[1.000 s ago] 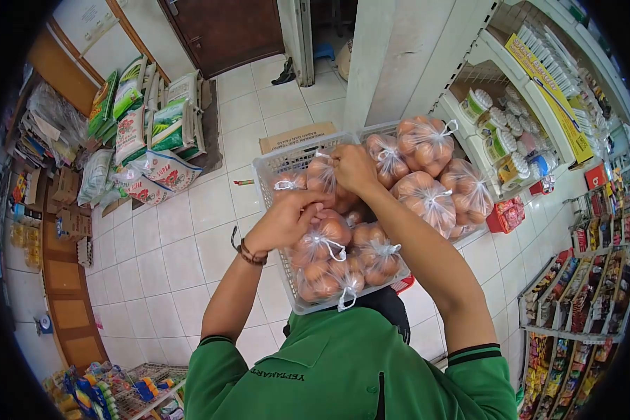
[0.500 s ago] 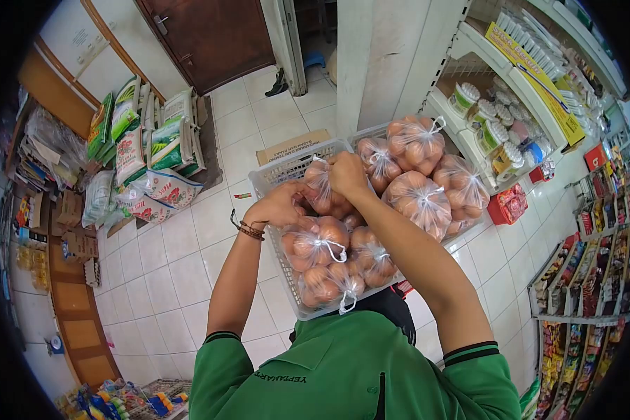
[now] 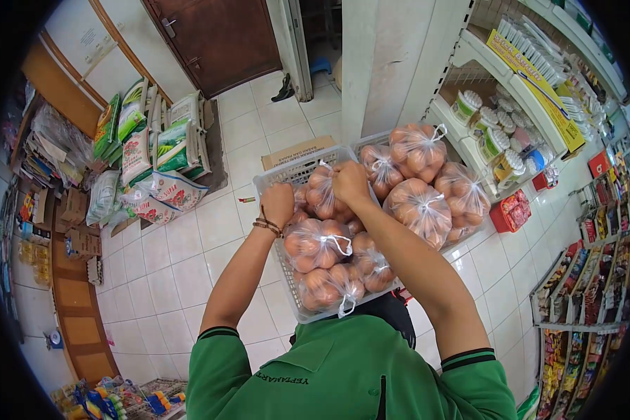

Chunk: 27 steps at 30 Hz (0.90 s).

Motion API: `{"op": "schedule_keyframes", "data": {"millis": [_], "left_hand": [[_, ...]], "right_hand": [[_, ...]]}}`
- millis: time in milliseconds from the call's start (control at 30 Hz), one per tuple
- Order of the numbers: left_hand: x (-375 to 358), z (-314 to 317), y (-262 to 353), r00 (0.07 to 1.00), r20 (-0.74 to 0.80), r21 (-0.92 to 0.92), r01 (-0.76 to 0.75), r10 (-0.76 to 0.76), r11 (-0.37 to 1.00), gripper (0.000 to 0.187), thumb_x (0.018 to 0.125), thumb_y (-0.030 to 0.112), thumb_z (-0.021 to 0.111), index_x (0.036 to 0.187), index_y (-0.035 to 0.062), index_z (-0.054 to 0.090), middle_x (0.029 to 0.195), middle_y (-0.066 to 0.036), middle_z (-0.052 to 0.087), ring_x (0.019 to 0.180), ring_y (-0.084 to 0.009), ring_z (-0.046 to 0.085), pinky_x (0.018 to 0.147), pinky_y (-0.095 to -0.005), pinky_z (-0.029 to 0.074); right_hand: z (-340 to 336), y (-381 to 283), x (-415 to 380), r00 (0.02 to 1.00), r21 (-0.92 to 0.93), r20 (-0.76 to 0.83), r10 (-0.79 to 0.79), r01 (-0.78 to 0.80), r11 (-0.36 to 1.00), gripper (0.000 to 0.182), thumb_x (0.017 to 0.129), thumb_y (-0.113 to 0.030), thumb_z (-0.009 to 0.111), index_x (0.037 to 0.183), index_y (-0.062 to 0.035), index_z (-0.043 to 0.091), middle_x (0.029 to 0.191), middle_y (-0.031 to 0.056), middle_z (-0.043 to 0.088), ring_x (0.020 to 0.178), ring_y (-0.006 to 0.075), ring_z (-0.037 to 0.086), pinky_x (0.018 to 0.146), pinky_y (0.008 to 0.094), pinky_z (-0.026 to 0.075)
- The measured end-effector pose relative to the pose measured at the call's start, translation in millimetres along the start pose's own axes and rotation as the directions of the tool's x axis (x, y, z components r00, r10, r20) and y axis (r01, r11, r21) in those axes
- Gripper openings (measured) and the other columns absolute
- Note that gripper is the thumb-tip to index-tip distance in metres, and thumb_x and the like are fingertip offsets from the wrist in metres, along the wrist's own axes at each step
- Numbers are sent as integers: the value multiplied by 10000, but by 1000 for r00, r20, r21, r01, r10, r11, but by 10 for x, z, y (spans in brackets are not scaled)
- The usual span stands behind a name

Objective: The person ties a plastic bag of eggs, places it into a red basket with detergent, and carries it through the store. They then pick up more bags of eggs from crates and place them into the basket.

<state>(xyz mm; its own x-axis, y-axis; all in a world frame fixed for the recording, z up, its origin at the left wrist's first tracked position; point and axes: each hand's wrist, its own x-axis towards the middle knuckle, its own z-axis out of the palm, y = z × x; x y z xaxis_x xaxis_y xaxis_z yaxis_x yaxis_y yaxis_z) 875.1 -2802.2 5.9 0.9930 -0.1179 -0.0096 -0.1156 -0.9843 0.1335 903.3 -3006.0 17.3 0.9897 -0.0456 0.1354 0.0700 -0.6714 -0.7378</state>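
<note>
A pale plastic crate point(image 3: 271, 176) stands in front of me, filled with knotted clear bags of brown eggs. My left hand point(image 3: 278, 204) is closed at the crate's left rim, its fingertips hidden. My right hand point(image 3: 350, 183) is closed at the crate's far right side, beside an upright bag of eggs point(image 3: 320, 196); what its fingers hold is hidden. Nearer my body lie another egg bag point(image 3: 315, 245) and a bag with a white knot point(image 3: 329, 288). A second crate point(image 3: 462, 241) at the right holds more bags, including a large egg bag point(image 3: 418, 206).
A flat cardboard piece point(image 3: 297, 152) lies behind the crate. A white pillar point(image 3: 385, 70) rises beyond. Shelves with jars point(image 3: 493, 136) and a red container point(image 3: 509, 210) are at the right. Stacked product sacks point(image 3: 164, 147) stand at the left, near a brown door point(image 3: 217, 42).
My left hand has left the upright egg bag and moved left to the crate's rim, closing into a fist. My right hand stays in nearly the same place. The view has shifted slightly.
</note>
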Motion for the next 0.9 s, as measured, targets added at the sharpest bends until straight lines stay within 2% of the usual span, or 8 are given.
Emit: {"op": "schedule_keyframes", "data": {"millis": [133,200,333,400,600,700,833,900], "left_hand": [[55,97,-155,995,-69,24,-65,66,998,160,844,137,648,829,13,747,862,-240,724,829,-434,726,761,-504,602],[23,113,-197,987,-144,-37,-82,75,996,133,743,145,725,809,32,745,839,-245,717,773,-444,714,684,-510,595],[-121,2,-206,991,-90,-134,-108,96,985,157,759,169,716,813,23,735,843,-231,703,768,-442,699,670,-513,575],[-215,-49,-154,972,-220,-266,-141,82,954,148,798,152,694,822,8,724,876,-218,679,789,-435,675,692,-507,548],[-435,-225,-28,934,-354,-490,-154,-34,858,142,883,62,607,848,-49,688,1061,-210,649,915,-420,651,788,-491,535],[-505,-230,-44,835,-548,-396,-322,60,860,145,895,43,590,871,-71,676,1125,-198,653,946,-380,649,819,-459,533],[-513,-86,-92,824,-564,-480,-379,53,791,167,908,41,574,893,-91,675,1151,-192,680,951,-365,658,826,-444,536],[-501,-71,-97,893,-444,-689,-284,-79,667,204,950,51,565,824,-86,649,1173,-173,710,775,-258,690,673,-366,540]], "right_hand": [[16,-16,-4,995,11,-73,-70,71,997,115,807,-101,667,779,-22,745,789,274,657,791,475,664,742,515,541],[-43,-59,-19,1000,-9,20,3,-3,1000,177,856,-114,632,918,-43,782,911,300,697,934,493,678,831,530,547],[-155,-152,-58,998,17,-54,-37,38,999,180,845,-105,624,912,-39,778,907,305,689,925,495,672,834,535,542],[-227,-188,-52,985,27,-84,-149,152,988,177,837,-100,614,890,-25,766,895,305,680,899,496,664,817,544,540],[-366,-261,-21,986,32,-111,-121,125,992,138,829,-107,654,844,-1,742,842,274,679,828,455,671,774,505,527],[-424,-287,-5,989,25,-125,-73,77,997,127,825,-100,659,832,1,736,824,273,676,815,450,667,765,497,525],[-495,-317,-10,981,-3,-145,-129,130,991,165,814,-76,599,831,11,738,850,299,665,854,482,664,788,524,536],[-494,-320,-18,970,9,-218,-109,114,993,176,806,-76,602,844,19,746,846,296,672,843,466,675,794,509,543]]}}
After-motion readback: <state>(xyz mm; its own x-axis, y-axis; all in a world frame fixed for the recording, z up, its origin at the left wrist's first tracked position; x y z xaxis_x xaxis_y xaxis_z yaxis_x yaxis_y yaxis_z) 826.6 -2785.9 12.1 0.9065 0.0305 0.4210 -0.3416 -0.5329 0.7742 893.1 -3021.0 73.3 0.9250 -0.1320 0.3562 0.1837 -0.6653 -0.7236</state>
